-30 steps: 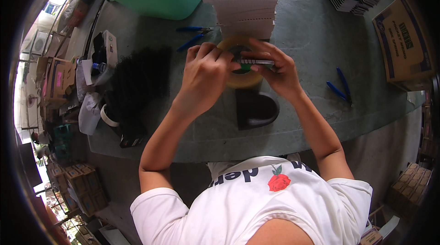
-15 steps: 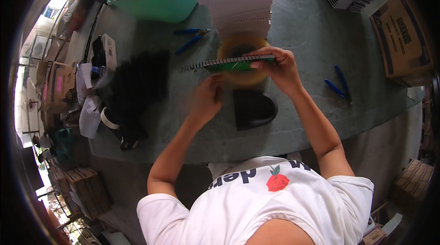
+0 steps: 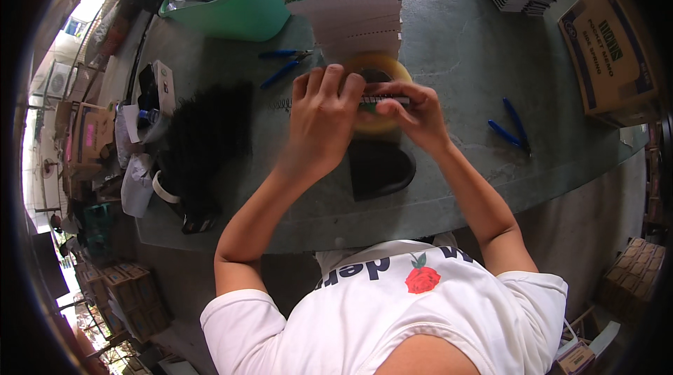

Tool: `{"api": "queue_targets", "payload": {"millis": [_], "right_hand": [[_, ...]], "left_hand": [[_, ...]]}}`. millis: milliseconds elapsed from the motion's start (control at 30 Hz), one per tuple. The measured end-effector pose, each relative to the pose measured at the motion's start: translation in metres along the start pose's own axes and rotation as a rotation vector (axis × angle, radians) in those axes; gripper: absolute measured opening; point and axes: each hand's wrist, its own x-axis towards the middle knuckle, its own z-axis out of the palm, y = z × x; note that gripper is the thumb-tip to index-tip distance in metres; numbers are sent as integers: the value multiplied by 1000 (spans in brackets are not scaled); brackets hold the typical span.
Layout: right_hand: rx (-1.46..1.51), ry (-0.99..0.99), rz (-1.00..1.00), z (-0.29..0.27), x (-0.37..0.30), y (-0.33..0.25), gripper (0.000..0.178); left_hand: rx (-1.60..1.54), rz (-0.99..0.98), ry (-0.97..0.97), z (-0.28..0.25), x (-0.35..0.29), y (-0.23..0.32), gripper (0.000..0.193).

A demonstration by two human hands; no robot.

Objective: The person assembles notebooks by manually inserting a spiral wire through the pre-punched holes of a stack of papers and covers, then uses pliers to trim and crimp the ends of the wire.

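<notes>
My right hand (image 3: 415, 107) pinches the right end of a small green spiral notebook (image 3: 384, 100), held edge-on with its coil side up. Over the notebook's left part my left hand (image 3: 324, 112) is curled, its fingers pressed to the coiled edge. A loose end of the black spiral coil (image 3: 280, 104) sticks out to the left of that hand. Just behind the notebook a yellow ring-shaped wheel (image 3: 392, 66) shows, blurred and partly hidden. In front of it sits a black rounded block (image 3: 382, 170) on the table.
Behind rises a tall stack of notebooks (image 3: 357, 28), left of it a green basin (image 3: 231, 7). Blue-handled pliers (image 3: 280, 66) lie left, more blue-handled pliers (image 3: 515, 130) right. A black coil pile (image 3: 210, 130) spreads left; a cardboard box (image 3: 606, 59) stands right.
My left hand has come up from below the notebook onto its coiled edge, covering its left part. The right hand keeps its hold, and the view has shifted slightly.
</notes>
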Motion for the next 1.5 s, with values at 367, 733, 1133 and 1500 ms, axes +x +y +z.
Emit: {"api": "queue_targets", "payload": {"millis": [367, 733, 1133, 1500], "right_hand": [[-25, 71, -54, 3, -6, -8, 24], [-333, 129, -33, -11, -20, -6, 17], [-650, 138, -78, -12, -23, -15, 22], [-919, 636, -230, -91, -26, -79, 23]], "left_hand": [[-59, 35, 3, 1, -1, 2, 28], [-355, -29, -70, 8, 9, 5, 23], [-512, 49, -97, 23, 13, 17, 19], [-307, 4, 294, -6, -1, -7, 18]]}}
